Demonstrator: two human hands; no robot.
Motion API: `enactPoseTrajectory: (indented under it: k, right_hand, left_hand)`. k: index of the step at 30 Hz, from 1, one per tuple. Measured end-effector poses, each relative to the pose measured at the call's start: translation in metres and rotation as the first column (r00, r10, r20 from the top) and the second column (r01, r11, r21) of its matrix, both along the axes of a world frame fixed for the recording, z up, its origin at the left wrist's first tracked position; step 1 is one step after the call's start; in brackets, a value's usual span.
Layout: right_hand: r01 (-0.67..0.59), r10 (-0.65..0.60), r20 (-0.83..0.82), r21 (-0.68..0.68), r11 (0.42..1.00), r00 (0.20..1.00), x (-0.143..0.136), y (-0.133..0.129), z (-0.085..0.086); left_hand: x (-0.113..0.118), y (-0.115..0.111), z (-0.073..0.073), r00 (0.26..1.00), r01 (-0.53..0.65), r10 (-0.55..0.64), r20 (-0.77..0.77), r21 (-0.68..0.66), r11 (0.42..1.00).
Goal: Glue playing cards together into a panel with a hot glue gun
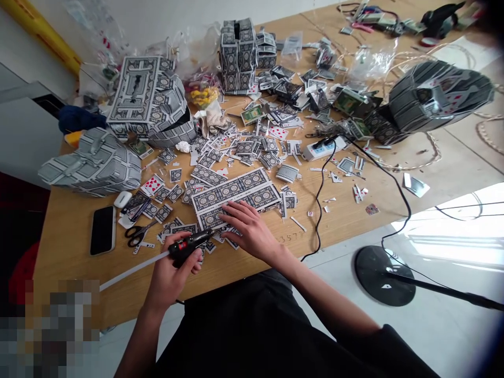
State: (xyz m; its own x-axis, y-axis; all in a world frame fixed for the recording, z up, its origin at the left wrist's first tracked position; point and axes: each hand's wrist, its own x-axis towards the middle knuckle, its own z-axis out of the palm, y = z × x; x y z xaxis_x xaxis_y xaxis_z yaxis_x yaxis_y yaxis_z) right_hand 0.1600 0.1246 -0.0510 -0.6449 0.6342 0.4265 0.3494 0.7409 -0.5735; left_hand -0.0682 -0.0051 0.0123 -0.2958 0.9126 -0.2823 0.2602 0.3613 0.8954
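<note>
The panel (236, 197) lies flat on the table (252, 260) in front of me, at a slant, over part of the loose cards (246, 148). My right hand (255, 237) rests on its near side, fingers extended and thumb apart, not closed around it; this placement appears to steady the panel. My left hand (169, 270) is wrapped around the glue gun (191, 245), nozzle directed at the near edge, apparently for close control of the tip. Nozzle contact cannot be confirmed. The glue stick (134, 270) projects from the rear, clear of my palm.

Count: one panel, in two long rows; one glue gun; one glue stick. Left of the panel: one pair of scissors (136, 234), one phone (103, 230), one white case (123, 199). Right: one power strip (323, 149) with two black plugs, apparently placed within cord reach. Around these stand four card forms, touching parts counted as one: a low form (96, 165), a box form (136, 94), a tower (237, 58) and a bowl form (433, 100). Loose cards overlap too much to count.
</note>
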Motion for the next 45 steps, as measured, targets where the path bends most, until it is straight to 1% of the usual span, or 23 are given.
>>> enactPoseTrajectory:
  k: [3,5,9,12,15,18,23,30,39,42,45]
  right_hand:
    - [0.003,-0.003,-0.016,-0.005,1.0,1.0,0.0,0.0,-0.002]
    - [0.006,-0.007,-0.021,-0.011,1.0,1.0,-0.001,0.001,-0.002]
    - [0.028,-0.028,-0.032,0.001,1.0,0.999,-0.002,-0.001,-0.003]
    - [0.045,-0.045,-0.048,-0.004,0.999,0.998,-0.004,-0.002,-0.004]
    - [0.058,-0.059,-0.055,-0.015,0.998,0.997,-0.006,-0.003,-0.005]
    - [0.073,-0.072,-0.069,0.017,0.997,0.995,-0.007,-0.003,-0.006]
    - [0.083,-0.077,-0.088,0.072,0.994,0.993,-0.007,-0.002,-0.009]
    - [0.075,-0.072,-0.073,0.034,0.997,0.995,-0.007,-0.002,-0.009]
    - [0.066,-0.065,-0.066,0.022,0.998,0.996,-0.006,-0.001,-0.007]
    - [0.071,-0.069,-0.079,0.027,0.997,0.994,-0.007,-0.002,-0.007]
    - [0.076,-0.074,-0.087,0.023,0.997,0.993,-0.007,-0.002,-0.007]
  left_hand:
    - [0.004,0.0,0.001,0.999,-0.022,0.022,-0.034,-0.004,1.0]
    - [0.007,-0.002,0.002,0.995,-0.034,0.031,-0.093,-0.028,0.999]
    - [0.006,-0.007,0.001,0.971,0.008,-0.034,-0.235,-0.112,0.994]
    - [0.0,-0.009,-0.004,0.958,0.021,-0.056,-0.28,-0.126,0.992]
    - [-0.007,-0.009,-0.012,0.953,0.058,-0.099,-0.287,-0.146,0.988]
    - [-0.013,-0.01,-0.018,0.955,0.082,-0.128,-0.268,-0.179,0.981]
    - [-0.012,-0.011,-0.019,0.958,0.086,-0.13,-0.257,-0.176,0.981]
    - [-0.006,-0.009,-0.02,0.97,0.042,-0.075,-0.232,-0.144,0.989]
    - [-0.008,-0.011,-0.025,0.981,0.024,-0.05,-0.189,-0.137,0.99]
    - [-0.007,-0.014,-0.029,0.974,0.027,-0.049,-0.223,-0.103,0.994]
    - [-0.005,-0.02,-0.036,0.954,0.034,-0.043,-0.296,-0.033,0.999]
